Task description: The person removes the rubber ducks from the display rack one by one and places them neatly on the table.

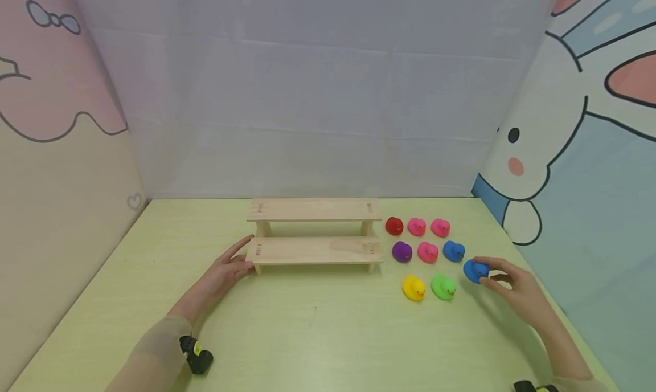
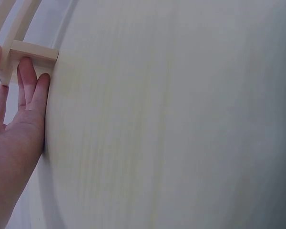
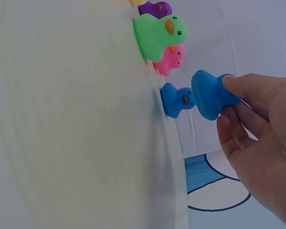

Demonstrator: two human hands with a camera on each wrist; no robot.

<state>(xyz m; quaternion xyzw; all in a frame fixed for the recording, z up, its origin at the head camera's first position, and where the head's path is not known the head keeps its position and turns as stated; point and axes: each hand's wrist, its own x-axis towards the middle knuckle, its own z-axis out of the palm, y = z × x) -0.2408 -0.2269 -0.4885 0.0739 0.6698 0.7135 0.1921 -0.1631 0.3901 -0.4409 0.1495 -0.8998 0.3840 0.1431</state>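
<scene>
Between thumb and fingers, my right hand [image 1: 523, 295] pinches a blue rubber duck [image 1: 475, 271]. In the right wrist view this blue duck [image 3: 212, 95] is raised off the table, its flat base showing. Close to it on the table is another blue duck [image 1: 454, 251]. The green duck [image 1: 443, 287] and the yellow duck [image 1: 413, 288] are in the front row. My left hand [image 1: 225, 272] touches the left end of a two-step wooden shelf [image 1: 315, 250]. In the left wrist view its extended fingers [image 2: 27, 76] rest against the wooden support [image 2: 35, 50].
Right of the shelf stand a purple duck [image 1: 402, 252], a red duck [image 1: 394, 226] and several pink ducks [image 1: 427, 252]. The shelf's upper step [image 1: 312, 209] is behind the lower one. A pale wall sheet [image 1: 312, 96] closes off the back of the table [image 1: 307, 335].
</scene>
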